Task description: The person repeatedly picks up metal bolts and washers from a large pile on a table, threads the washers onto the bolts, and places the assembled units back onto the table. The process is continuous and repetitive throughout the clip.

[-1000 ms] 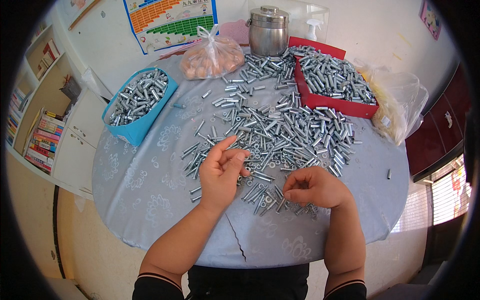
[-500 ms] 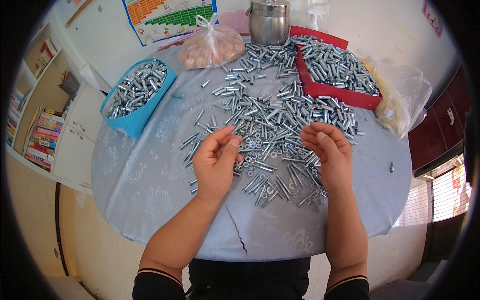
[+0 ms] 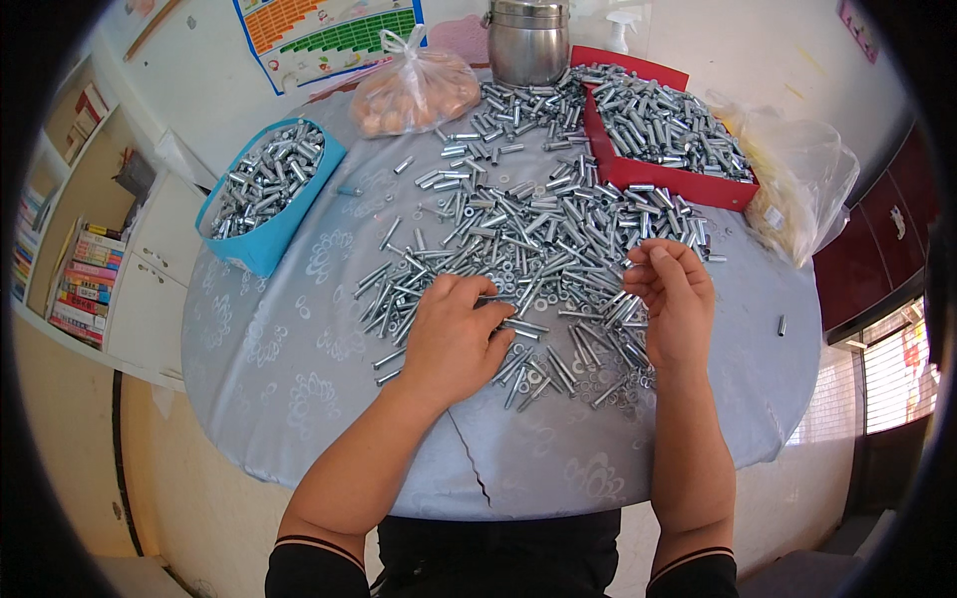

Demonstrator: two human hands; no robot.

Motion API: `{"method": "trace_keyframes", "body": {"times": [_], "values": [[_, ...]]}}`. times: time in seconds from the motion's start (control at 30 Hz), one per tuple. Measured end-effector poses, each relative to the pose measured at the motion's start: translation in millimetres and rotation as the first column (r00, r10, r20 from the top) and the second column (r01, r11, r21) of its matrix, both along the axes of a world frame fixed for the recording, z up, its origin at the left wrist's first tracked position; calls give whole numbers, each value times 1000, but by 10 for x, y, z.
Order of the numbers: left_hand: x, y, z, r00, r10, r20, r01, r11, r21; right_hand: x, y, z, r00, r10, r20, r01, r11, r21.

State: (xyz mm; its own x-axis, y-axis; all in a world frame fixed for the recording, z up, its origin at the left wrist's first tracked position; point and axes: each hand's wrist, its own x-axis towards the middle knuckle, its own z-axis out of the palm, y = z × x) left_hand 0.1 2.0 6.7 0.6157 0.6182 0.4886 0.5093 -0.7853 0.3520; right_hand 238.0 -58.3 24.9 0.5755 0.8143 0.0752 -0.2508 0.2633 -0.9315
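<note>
A wide heap of silvery bolts, metal sleeves and small nuts and washers lies over the middle of the table. My left hand reaches palm down onto the heap's near left side. Its thumb and fingers are bent and spread among the small parts, and no held piece shows. Above the right side of the heap, my right hand is raised with the fingers curled in and the thumb against them. Whatever it may hold is hidden or too small to make out.
A blue box of metal sleeves stands at left, a red box of them at back right. Behind are a tied bag of eggs and a steel pot. Another plastic bag sits at right; a single sleeve lies below it.
My left hand has turned palm down and moved right and down onto the heap. My right hand has shifted slightly right, its fingers curling in more. The view has tilted a little.
</note>
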Motion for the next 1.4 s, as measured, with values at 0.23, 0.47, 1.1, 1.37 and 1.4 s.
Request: {"method": "trace_keyframes", "body": {"times": [0.23,0.47,1.1,1.37,1.4], "values": [[7,-24,26,998,-6,-63,6,1000,-2,23,6,-14,1000,-27,10,27,1000,11],[17,-41,37,999,10,-42,-8,999,49,36,13,-17,996,-89,30,88,996,14],[-12,-31,19,997,20,-73,-23,999,-48,60,89,-171,685,-79,724,263,954,-146],[11,8,10,966,34,258,-29,999,-23,73,187,-305,151,25,988,262,963,-64],[10,3,15,961,33,274,-21,999,-45,77,186,-307,150,27,988,248,967,-64]]}}
